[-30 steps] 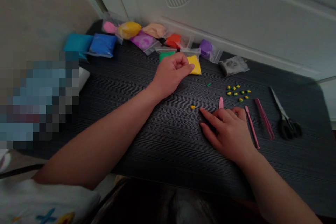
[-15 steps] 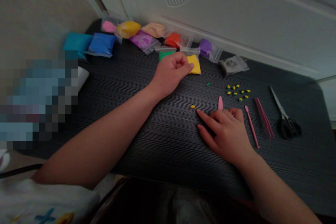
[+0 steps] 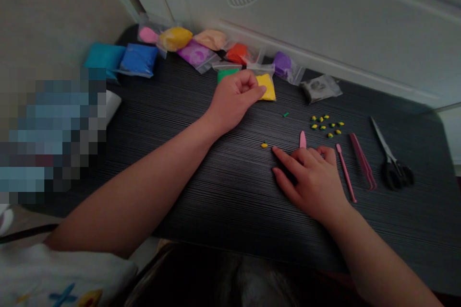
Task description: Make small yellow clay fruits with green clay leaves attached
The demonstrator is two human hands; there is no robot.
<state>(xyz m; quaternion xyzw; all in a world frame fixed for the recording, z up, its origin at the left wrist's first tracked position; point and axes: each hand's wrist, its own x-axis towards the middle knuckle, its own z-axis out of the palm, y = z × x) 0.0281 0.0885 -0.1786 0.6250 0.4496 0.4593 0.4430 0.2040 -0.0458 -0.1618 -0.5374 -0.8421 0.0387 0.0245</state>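
My left hand [image 3: 236, 98] is closed, thumb against curled fingers, in front of the green clay bag [image 3: 226, 75] and the yellow clay bag [image 3: 267, 87]. Whatever it may hold is hidden. My right hand [image 3: 311, 180] rests palm down with thumb and index finger apart. Just left of its index fingertip lies a tiny yellow clay piece [image 3: 264, 145] with a bit of green at its top; finger and piece do not touch. A pink flat-bladed tool [image 3: 303, 139] is partly covered by this hand. A small green clay strip [image 3: 285, 114] lies farther back.
Several tiny yellow-and-green clay pieces [image 3: 322, 127] sit right of centre. A thin pink stick tool [image 3: 346, 172], pink tweezers [image 3: 362, 160] and scissors [image 3: 391, 163] lie to the right. Bagged clays, including blue [image 3: 139, 60], purple [image 3: 283, 64] and grey [image 3: 320, 89], line the back.
My right hand has shifted slightly to the right, widening the small gap between its index fingertip and the yellow piece. My left hand keeps its place.
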